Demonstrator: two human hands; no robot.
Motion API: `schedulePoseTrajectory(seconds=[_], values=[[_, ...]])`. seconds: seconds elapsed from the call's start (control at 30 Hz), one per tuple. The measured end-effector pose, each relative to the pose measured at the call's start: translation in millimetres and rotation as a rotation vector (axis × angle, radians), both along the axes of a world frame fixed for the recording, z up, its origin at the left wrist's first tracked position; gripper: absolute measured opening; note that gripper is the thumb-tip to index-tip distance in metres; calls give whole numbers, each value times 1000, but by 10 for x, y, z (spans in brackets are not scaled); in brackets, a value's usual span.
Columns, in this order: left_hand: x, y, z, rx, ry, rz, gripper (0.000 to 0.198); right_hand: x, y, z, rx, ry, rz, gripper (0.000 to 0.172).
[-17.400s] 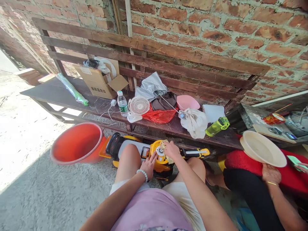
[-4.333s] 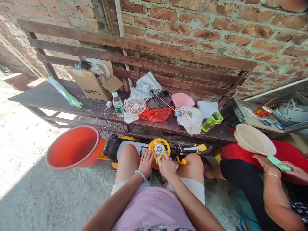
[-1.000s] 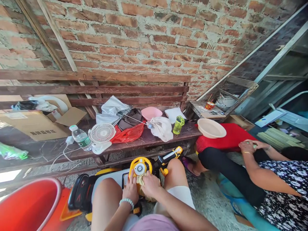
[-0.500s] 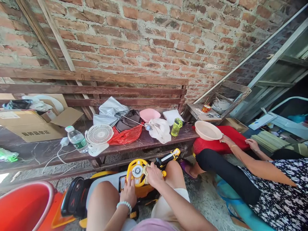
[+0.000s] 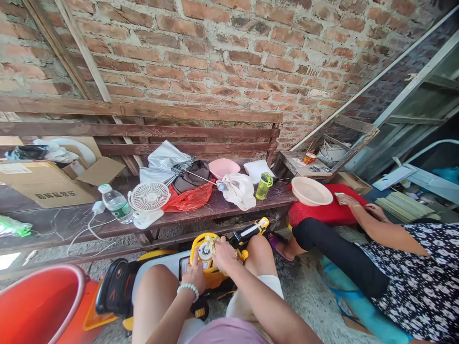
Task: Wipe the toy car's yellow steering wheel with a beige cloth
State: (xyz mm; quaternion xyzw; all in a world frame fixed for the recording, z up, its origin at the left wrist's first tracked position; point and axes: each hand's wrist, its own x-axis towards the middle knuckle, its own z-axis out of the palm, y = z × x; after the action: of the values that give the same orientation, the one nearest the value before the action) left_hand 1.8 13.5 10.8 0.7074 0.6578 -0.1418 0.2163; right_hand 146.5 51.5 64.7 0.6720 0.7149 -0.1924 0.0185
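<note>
Between my knees stands a yellow toy ride-on vehicle with a yellow steering wheel (image 5: 194, 248). My left hand (image 5: 194, 276), with a beaded bracelet at the wrist, is closed on the near left part of the wheel's rim. My right hand (image 5: 225, 255) presses a crumpled pale-yellow cloth (image 5: 212, 245) against the right side of the wheel. The fingers partly cover both cloth and hub. A yellow and black arm (image 5: 251, 231) of the toy reaches out to the right, and its black seat back (image 5: 114, 286) lies to the left.
Along the brick wall, a wooden bench (image 5: 276, 198) bears a fan (image 5: 149, 197), a water bottle (image 5: 116, 205), bags and a green bottle (image 5: 264, 186). A red tub (image 5: 39, 306) is at lower left. On the right a co-worker's hand (image 5: 347, 199) holds a small cloth near a basin (image 5: 311, 192).
My left hand has closed round the wheel's rim, its fingers previously extended over it. My right hand and cloth have moved slightly left and up. The co-worker's hand has left the basin's rim.
</note>
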Motion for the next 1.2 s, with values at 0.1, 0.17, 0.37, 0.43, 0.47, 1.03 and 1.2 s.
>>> schedulePoseTrajectory(seconds=[0.1,0.17,0.37,0.43,0.47,1.03,1.2], values=[[-2,-30,-10,4,-21,18,52,71,-202,-41,-28,1,27,34],[2,-62,3,32,-41,32,50,118,-351,-75,-40,15,76,30],[31,-144,133,52,-73,40,51,304,-582,-40,-109,57,114,23],[33,-142,168,54,-56,38,53,385,-507,61,-114,18,98,21],[31,-138,175,42,-59,33,55,420,-438,122,-97,1,96,21],[-15,-110,121,18,-69,21,68,145,378,-262,-29,-36,64,62],[-23,-111,110,15,-95,45,71,218,228,-283,-58,-44,-31,55]])
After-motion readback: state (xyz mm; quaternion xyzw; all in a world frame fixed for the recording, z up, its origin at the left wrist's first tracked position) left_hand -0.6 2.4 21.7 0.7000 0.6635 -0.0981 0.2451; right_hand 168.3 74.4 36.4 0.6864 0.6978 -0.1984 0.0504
